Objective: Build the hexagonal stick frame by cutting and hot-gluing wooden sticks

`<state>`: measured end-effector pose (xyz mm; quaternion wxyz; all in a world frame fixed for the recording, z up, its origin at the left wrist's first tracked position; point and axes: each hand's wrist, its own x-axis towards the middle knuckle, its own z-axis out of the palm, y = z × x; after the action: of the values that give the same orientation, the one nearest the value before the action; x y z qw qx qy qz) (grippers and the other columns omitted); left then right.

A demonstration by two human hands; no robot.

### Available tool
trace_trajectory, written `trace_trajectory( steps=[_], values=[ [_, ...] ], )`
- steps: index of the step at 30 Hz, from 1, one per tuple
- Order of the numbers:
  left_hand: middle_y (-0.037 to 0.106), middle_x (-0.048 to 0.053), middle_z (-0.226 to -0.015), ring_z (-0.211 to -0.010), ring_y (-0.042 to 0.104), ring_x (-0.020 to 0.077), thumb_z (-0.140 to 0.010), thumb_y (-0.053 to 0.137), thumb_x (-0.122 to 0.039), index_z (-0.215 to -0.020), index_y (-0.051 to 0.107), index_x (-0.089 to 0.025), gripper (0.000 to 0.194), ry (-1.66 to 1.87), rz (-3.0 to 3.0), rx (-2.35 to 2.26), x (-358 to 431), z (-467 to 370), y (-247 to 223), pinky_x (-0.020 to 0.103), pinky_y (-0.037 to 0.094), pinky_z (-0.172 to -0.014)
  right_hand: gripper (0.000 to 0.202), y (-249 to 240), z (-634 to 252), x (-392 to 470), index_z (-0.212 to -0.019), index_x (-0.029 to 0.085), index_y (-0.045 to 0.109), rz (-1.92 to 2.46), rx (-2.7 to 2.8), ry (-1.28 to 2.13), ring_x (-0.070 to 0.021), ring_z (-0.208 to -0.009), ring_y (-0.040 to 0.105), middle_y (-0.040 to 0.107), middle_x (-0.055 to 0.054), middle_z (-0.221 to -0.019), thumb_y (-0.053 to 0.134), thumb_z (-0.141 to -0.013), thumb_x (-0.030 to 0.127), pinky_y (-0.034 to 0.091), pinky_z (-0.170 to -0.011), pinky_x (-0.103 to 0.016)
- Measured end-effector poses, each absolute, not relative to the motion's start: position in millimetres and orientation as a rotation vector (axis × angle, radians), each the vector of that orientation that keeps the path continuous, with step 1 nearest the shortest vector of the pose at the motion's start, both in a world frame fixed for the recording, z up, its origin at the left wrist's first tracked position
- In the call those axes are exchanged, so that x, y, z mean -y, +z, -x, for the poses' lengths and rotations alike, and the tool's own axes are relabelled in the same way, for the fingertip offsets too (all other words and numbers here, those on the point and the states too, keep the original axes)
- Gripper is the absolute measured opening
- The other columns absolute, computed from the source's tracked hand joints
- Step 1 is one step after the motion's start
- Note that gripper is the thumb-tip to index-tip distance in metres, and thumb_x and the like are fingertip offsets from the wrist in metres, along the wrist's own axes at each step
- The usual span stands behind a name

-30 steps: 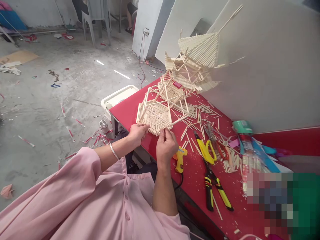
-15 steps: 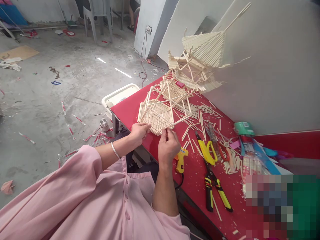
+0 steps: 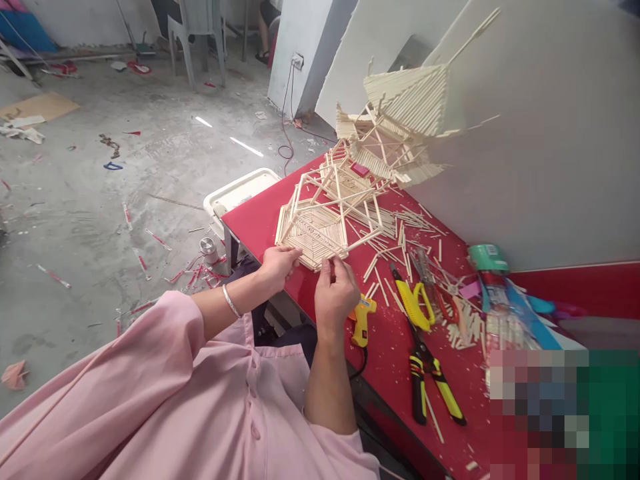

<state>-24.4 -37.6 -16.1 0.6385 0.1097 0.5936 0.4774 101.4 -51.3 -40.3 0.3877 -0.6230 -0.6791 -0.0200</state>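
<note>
A hexagonal model of thin wooden sticks [image 3: 316,235], with a flat ribbed base and an open stick frame above it, rests at the near edge of the red table. With fingers closed, my left hand [image 3: 280,267] pinches its front left edge. My right hand [image 3: 337,293] is also closed in a pinch, at the front right corner of the same model. Exactly which sticks the fingertips press on is hidden. A yellow hot glue gun [image 3: 364,321] lies just right of my right wrist.
Behind stands a taller stick model with roof-like panels [image 3: 410,107]. Loose sticks [image 3: 417,220] are scattered to the right. Yellow-and-black cutters [image 3: 425,373], a yellow-handled tool [image 3: 414,303] and a green-capped bottle [image 3: 489,259] lie nearby. A white tray [image 3: 240,183] sits beyond the table's left edge.
Almost nothing differs. My right hand has shifted very slightly to the left, while both hands keep their pinch on the stick model.
</note>
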Motion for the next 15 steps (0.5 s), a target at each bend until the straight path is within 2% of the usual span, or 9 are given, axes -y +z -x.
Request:
trace_trajectory(
  steps=[4, 8, 12, 15],
  values=[
    [0.044, -0.005, -0.045, -0.034, 0.03, 0.0044, -0.081, 0.069, -0.022, -0.055, 0.047, -0.017, 0.034, 1.075, -0.255, -1.36, 38, 25, -13, 0.021, 0.02, -0.036, 0.043, -38, -99, 54, -0.112, 0.01, 0.071, 1.599, 1.723, -0.024, -0.0224, -0.081, 0.07, 0.074, -0.017, -0.1, 0.051, -0.097, 0.045, 0.053, -0.074, -0.033],
    [0.043, -0.005, -0.044, -0.032, 0.031, 0.0039, -0.083, 0.066, -0.021, -0.056, 0.047, -0.017, 0.033, 1.072, -0.24, -1.348, 37, 26, -13, 0.02, 0.02, -0.034, 0.039, -36, -93, 66, -0.117, 0.011, 0.067, 1.572, 1.617, -0.026, -0.0221, -0.084, 0.07, 0.072, -0.017, -0.104, 0.054, -0.097, 0.041, 0.055, -0.075, -0.034],
    [0.045, -0.005, -0.045, -0.032, 0.033, 0.0041, -0.081, 0.069, -0.024, -0.057, 0.049, -0.017, 0.032, 1.107, -0.264, -1.296, 42, 29, -18, 0.019, 0.02, -0.034, 0.031, -39, -82, 87, -0.1, 0.015, 0.072, 1.521, 1.544, 0.015, -0.0202, -0.08, 0.069, 0.073, -0.013, -0.087, 0.054, -0.096, 0.039, 0.056, -0.076, -0.033],
    [0.048, -0.005, -0.047, -0.033, 0.034, 0.0045, -0.077, 0.073, -0.03, -0.058, 0.053, -0.016, 0.031, 1.14, -0.332, -1.265, 51, 38, -25, 0.02, 0.022, -0.034, 0.031, -46, -73, 99, -0.095, 0.016, 0.074, 1.485, 1.522, 0.297, -0.0194, -0.081, 0.069, 0.074, -0.012, -0.089, 0.054, -0.095, 0.04, 0.057, -0.076, -0.032]
  ],
)
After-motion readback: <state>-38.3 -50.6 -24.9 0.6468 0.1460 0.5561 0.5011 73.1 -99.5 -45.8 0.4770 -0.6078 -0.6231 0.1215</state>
